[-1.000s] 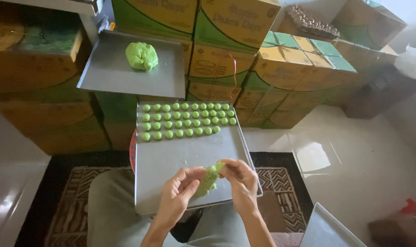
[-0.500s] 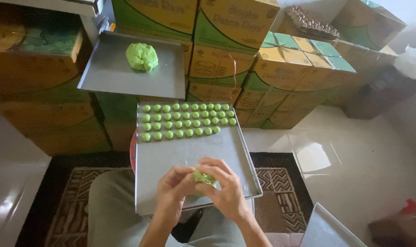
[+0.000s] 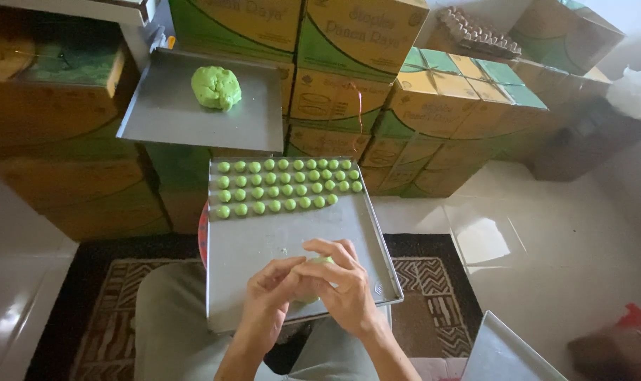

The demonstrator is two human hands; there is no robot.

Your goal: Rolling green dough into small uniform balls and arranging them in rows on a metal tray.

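My left hand [image 3: 267, 300] and my right hand [image 3: 343, 286] are cupped together over the near end of a metal baking tray [image 3: 260, 247] on my lap. Between the palms sits a small piece of green dough [image 3: 319, 262], mostly hidden, only a pale green sliver showing by my right fingers. Several small green dough balls [image 3: 285, 185] lie in neat rows across the far end of the tray. Beyond it, a second metal tray [image 3: 165, 116] rests on boxes and carries a big lump of green dough [image 3: 216, 87].
Stacked yellow and green cardboard boxes [image 3: 349, 77] form a wall behind the trays. A patterned rug [image 3: 433, 282] lies under me on a pale tiled floor [image 3: 560, 247]. Another metal tray corner [image 3: 507, 353] pokes in at bottom right, near a red object [image 3: 634, 321].
My hands have closed together over the dough piece and shifted slightly left; a second ago they held it apart between the fingertips, with more of it visible.
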